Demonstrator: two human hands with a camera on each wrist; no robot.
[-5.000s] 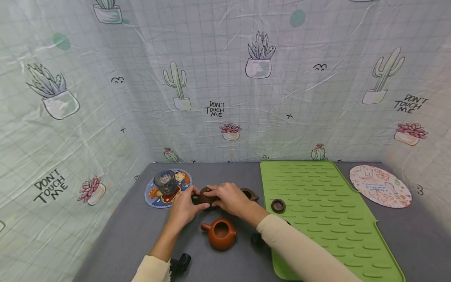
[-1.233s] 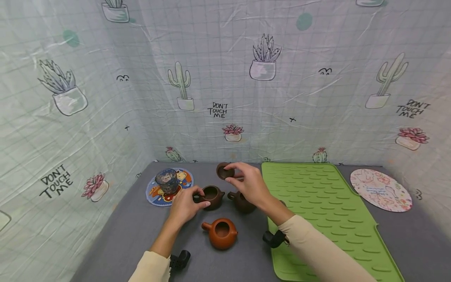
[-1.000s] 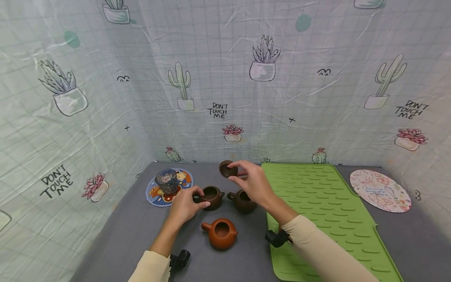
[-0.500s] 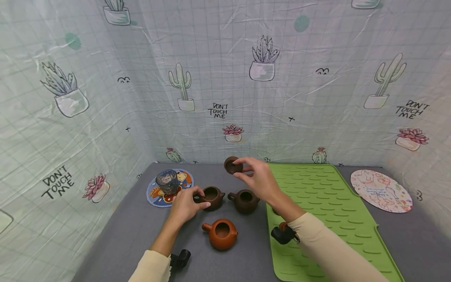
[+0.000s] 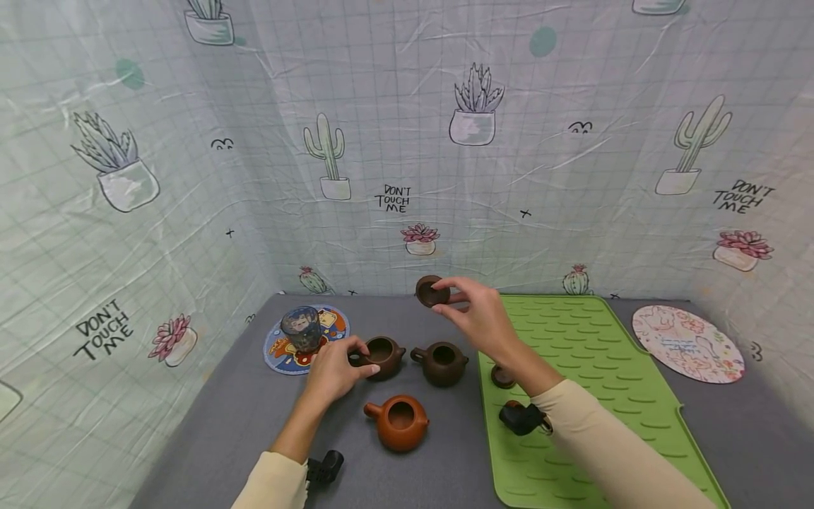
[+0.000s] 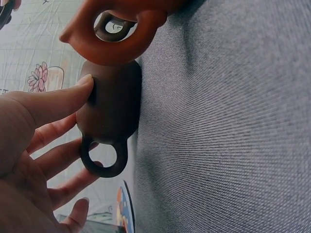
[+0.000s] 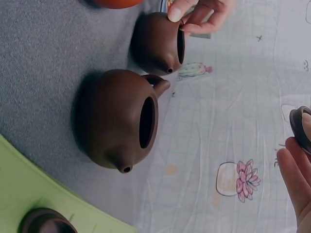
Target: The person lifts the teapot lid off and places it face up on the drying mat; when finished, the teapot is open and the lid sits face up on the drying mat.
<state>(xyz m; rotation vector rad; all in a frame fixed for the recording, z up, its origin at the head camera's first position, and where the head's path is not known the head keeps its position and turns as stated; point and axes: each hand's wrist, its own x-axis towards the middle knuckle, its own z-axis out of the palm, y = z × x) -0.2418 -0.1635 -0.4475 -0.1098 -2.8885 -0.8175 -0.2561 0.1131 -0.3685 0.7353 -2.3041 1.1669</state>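
My left hand [image 5: 335,371] pinches a dark brown teapot [image 5: 386,364] at its rim, thumb on the near side. That teapot stands lidless on the grey table, its ring handle [image 6: 104,162] showing in the left wrist view. Raised above the table's back, my right hand [image 5: 485,318] holds a dark brown teapot lid [image 5: 431,291] between thumb and fingers, its hollow underside facing the head camera. Below it stands a second dark brown teapot [image 5: 443,367], uncovered. Nearer me sits an orange-brown teapot [image 5: 402,426], also uncovered.
A green ridged mat [image 5: 591,424] lies right, bearing a dark lid [image 5: 501,377] and an orange one [image 5: 512,404] partly behind the wrist camera [image 5: 523,419]. A patterned glass [image 5: 302,331] stands on a blue round mat [image 5: 276,359]. A pink round mat [image 5: 688,344] lies far right.
Earlier both hands were together at the left dark teapot. My right hand has since lifted the lid off it and moved it up and right. My left hand has stayed at the teapot.
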